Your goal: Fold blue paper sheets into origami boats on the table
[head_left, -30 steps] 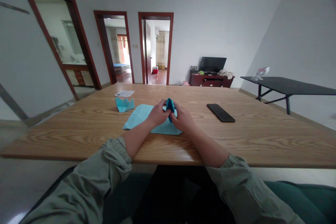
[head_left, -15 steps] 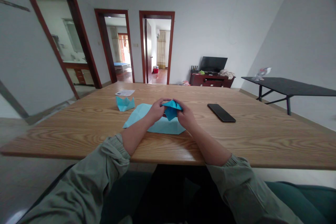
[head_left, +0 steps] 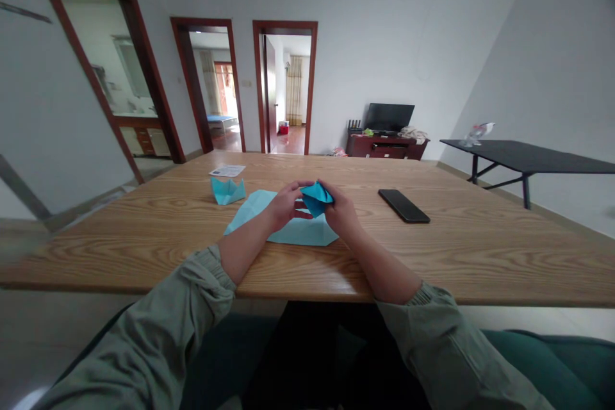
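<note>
A small folded piece of blue paper (head_left: 316, 197) is held just above the wooden table (head_left: 446, 250) between both hands. My left hand (head_left: 286, 205) pinches its left side and my right hand (head_left: 342, 213) grips its right side, fingers curled round it. Under the hands lies a flat sheet of light blue paper (head_left: 250, 213). A finished light blue paper figure (head_left: 227, 190) stands on the table to the left of the hands.
A black phone (head_left: 403, 205) lies on the table to the right of my hands. A white card (head_left: 227, 171) lies near the far left. Beyond the table stand a TV cabinet (head_left: 387, 145), a black side table (head_left: 528, 159) and open doorways.
The folded paper, upright and narrow a second ago, has been spread open and turned flatter between my hands. Both hands stay at the same spot.
</note>
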Action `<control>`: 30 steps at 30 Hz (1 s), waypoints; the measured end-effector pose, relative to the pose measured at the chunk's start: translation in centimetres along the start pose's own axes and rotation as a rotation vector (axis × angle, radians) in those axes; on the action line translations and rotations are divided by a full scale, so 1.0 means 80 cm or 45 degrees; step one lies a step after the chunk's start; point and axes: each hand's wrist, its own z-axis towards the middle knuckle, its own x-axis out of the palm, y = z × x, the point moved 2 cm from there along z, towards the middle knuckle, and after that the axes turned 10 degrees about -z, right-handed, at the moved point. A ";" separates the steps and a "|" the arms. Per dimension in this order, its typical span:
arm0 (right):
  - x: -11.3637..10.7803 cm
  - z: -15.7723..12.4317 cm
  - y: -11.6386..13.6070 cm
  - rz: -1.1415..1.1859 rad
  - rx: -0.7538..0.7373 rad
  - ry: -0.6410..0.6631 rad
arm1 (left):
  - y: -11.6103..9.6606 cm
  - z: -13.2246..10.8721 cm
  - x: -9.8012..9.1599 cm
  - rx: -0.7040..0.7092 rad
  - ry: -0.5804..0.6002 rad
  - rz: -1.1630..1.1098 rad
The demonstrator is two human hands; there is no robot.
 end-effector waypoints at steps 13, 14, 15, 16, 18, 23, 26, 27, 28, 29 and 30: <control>-0.003 -0.003 0.028 -0.673 0.199 0.127 | 0.006 -0.001 0.014 0.576 -0.340 1.214; -0.002 -0.002 0.029 -0.684 0.199 0.121 | 0.004 -0.002 0.014 0.586 -0.344 1.213; -0.002 -0.002 0.029 -0.679 0.200 0.106 | 0.002 -0.002 0.014 0.604 -0.339 1.193; -0.001 -0.001 0.028 -0.652 0.201 0.086 | 0.000 -0.003 0.014 0.629 -0.326 1.161; -0.002 0.000 0.024 -0.519 0.179 0.053 | -0.005 -0.004 0.012 0.675 -0.284 1.080; -0.003 0.004 0.007 -0.017 0.014 0.061 | -0.006 0.004 0.001 0.486 -0.184 0.714; -0.001 0.006 -0.002 0.115 0.007 0.087 | -0.004 0.005 -0.002 0.271 -0.153 0.408; 0.000 0.005 -0.004 0.133 0.013 0.106 | -0.005 0.004 -0.002 0.209 -0.126 0.312; 0.001 0.005 -0.006 0.141 0.012 0.120 | -0.006 0.001 -0.001 0.149 -0.083 0.216; 0.001 0.005 -0.007 0.137 0.005 0.119 | -0.009 -0.002 0.000 0.086 -0.027 0.120; 0.001 0.004 -0.008 0.120 -0.013 0.108 | -0.011 -0.005 0.001 0.020 0.037 0.027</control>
